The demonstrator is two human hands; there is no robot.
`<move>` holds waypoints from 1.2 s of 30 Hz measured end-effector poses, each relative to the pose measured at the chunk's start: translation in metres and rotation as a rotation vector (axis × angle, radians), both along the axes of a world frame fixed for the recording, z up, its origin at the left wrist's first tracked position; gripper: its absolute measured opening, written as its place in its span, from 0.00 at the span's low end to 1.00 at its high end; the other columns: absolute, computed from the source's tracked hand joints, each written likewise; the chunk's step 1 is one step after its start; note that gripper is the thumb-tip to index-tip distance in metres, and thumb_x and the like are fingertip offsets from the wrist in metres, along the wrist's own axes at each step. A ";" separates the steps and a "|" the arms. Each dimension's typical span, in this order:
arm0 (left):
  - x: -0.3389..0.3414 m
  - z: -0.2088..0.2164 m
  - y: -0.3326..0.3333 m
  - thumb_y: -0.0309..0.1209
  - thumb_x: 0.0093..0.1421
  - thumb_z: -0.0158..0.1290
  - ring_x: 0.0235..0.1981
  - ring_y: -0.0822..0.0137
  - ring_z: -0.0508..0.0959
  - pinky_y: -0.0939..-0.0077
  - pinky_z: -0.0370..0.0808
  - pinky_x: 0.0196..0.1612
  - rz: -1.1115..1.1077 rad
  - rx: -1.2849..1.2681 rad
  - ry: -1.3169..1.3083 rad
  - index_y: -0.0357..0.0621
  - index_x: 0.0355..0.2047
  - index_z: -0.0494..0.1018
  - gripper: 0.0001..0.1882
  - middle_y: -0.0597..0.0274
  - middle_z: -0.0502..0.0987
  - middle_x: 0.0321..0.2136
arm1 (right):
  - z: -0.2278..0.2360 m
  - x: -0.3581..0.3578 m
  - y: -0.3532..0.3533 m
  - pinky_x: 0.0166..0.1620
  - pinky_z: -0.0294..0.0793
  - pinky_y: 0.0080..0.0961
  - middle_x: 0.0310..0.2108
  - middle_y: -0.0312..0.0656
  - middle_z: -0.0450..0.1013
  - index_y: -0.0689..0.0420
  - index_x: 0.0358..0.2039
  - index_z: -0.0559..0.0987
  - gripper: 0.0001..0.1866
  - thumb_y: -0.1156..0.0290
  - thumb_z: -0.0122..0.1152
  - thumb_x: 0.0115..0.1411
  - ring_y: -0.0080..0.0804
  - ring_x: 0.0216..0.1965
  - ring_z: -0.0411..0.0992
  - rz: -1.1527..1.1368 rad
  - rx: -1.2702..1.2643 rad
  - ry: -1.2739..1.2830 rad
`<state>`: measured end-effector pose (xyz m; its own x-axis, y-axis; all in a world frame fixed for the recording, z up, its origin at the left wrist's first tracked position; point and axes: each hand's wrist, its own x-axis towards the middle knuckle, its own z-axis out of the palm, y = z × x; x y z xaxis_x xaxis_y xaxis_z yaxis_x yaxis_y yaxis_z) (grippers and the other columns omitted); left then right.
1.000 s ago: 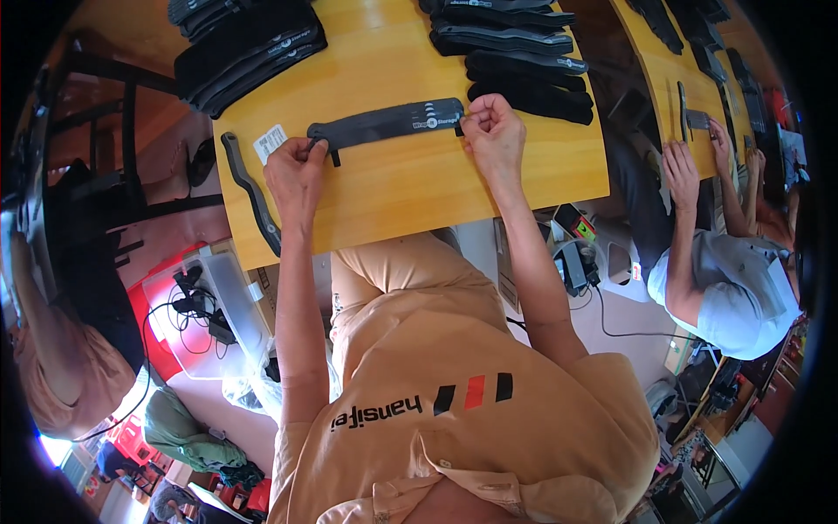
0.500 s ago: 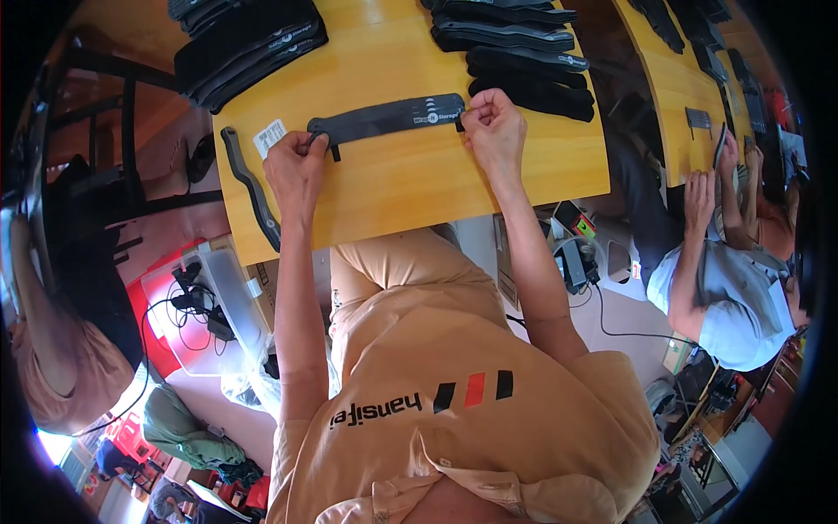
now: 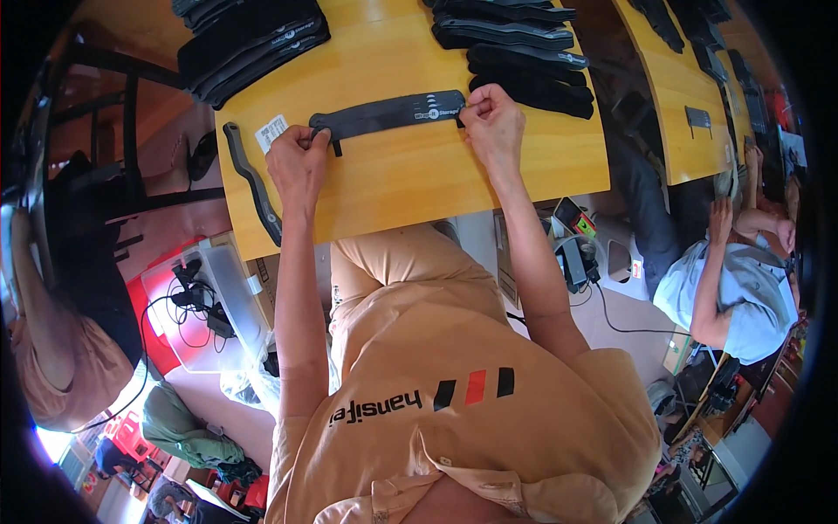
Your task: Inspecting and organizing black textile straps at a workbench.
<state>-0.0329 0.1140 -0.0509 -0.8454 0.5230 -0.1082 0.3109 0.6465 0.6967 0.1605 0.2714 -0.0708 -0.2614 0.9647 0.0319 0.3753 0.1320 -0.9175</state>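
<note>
Yellow wood-topped table (image 3: 401, 192), person in a tan shirt (image 3: 489, 349) seated at the near edge. A dark grey strap with white print (image 3: 384, 115) lies stretched crosswise near the middle of the tabletop, bowed slightly, a short black tab hanging below its left end.

Left hand (image 3: 297, 166): thumb and fingers pinched close at the strap's left end; from where I stand, hard to say whether they grip the band itself or a small tab on it. Right hand (image 3: 496, 129): narrow pinch on the right end, by the print.

Just beyond the left hand, a white printed label (image 3: 271, 131). Left of that forearm, a narrow grey strap (image 3: 252, 185) lies lengthwise along the table's side edge. Far left, a stack of black and grey straps (image 3: 253, 54); far right, a looser row of folded dark straps (image 3: 504, 37), its nearest ones close to the right hand.

To the right, a co-worker in a light blue shirt (image 3: 733, 293) sits by a second yellow table (image 3: 676, 153).
</note>
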 end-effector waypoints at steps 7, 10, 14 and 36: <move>0.000 0.005 0.001 0.37 0.49 0.59 0.22 0.61 0.77 0.70 0.71 0.30 -0.033 -0.044 0.067 0.35 0.25 0.77 0.15 0.54 0.76 0.18 | 0.004 -0.001 0.000 0.27 0.69 0.24 0.15 0.40 0.70 0.61 0.24 0.73 0.07 0.80 0.61 0.42 0.29 0.19 0.70 0.018 0.039 -0.062; 0.000 0.009 0.002 0.37 0.48 0.60 0.26 0.55 0.79 0.67 0.73 0.34 -0.022 -0.090 0.036 0.36 0.24 0.77 0.14 0.51 0.78 0.20 | 0.003 -0.001 0.003 0.27 0.70 0.25 0.16 0.40 0.70 0.61 0.23 0.73 0.07 0.79 0.62 0.42 0.31 0.20 0.71 0.030 0.020 -0.076; -0.010 0.000 -0.001 0.39 0.47 0.61 0.24 0.58 0.78 0.68 0.72 0.33 0.001 -0.067 -0.052 0.37 0.22 0.77 0.16 0.53 0.78 0.18 | 0.006 -0.002 0.004 0.28 0.70 0.26 0.16 0.41 0.70 0.61 0.22 0.73 0.05 0.79 0.61 0.42 0.32 0.20 0.71 0.044 0.001 -0.110; 0.005 0.002 -0.003 0.36 0.46 0.62 0.34 0.48 0.77 0.56 0.71 0.37 0.009 0.003 0.202 0.45 0.37 0.65 0.21 0.50 0.76 0.26 | -0.010 -0.002 0.011 0.30 0.72 0.31 0.17 0.45 0.72 0.60 0.18 0.74 0.03 0.78 0.60 0.43 0.40 0.22 0.73 0.052 0.047 -0.083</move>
<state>-0.0276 0.1113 -0.0486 -0.8545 0.5153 0.0653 0.4385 0.6483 0.6224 0.1582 0.2819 -0.0809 -0.3143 0.9478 0.0527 0.4416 0.1952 -0.8757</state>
